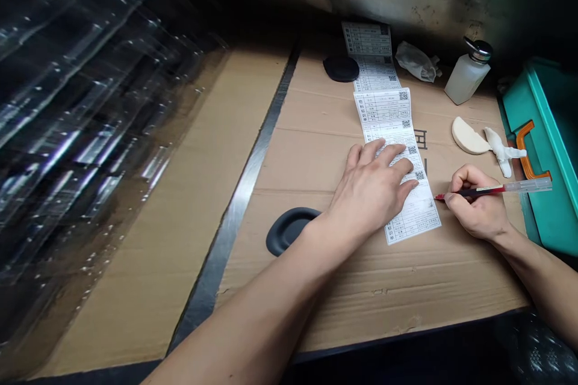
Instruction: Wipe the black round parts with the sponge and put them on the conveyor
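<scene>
Holding it steady

Left hand (372,189), fingers spread flat, pins the label strip (388,114) (it runs in from 12 o'clock), probably so it won't slide; right hand (476,204) at 3 o'clock grips a red pen (492,190), tip at the strip's edge.

Bare left hand (372,186) and right hand (478,207); both forearms (262,307) uncovered as far as seen

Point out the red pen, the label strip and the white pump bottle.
red pen (492,190), head view, mid-barrel.
label strip (383,107), head view, an uncovered label mid-strip.
white pump bottle (465,79), head view, bottle body.
</scene>
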`<state>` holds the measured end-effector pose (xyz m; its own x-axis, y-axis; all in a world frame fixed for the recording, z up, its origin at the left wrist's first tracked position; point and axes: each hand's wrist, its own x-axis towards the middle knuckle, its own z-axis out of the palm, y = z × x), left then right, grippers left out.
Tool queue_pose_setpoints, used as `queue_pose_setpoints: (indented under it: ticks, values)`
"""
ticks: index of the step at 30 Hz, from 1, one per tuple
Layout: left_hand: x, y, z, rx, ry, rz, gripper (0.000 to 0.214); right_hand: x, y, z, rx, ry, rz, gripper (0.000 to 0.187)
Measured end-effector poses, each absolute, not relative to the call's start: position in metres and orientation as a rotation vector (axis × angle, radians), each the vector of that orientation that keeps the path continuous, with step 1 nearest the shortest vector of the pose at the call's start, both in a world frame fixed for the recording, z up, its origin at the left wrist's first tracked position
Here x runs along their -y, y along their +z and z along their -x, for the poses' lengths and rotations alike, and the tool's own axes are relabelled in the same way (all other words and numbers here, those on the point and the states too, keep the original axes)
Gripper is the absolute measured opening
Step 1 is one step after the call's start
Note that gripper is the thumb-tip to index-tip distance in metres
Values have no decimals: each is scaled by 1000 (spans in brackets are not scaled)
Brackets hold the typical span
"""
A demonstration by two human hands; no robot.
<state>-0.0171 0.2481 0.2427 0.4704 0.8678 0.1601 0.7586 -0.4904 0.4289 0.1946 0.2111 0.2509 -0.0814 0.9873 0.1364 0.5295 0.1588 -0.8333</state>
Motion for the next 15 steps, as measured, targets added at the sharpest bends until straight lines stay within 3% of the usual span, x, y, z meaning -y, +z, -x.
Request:
queue_pose_setpoints:
  ticks: [6,15]
  values:
    - [-244,251,18,-1331,373,-2433,57,-211,252,-196,1767,799,1444,17]
    - [-247,251,19,-1351,354,-2423,58,-210,252,-197,1738,741,1505,18]
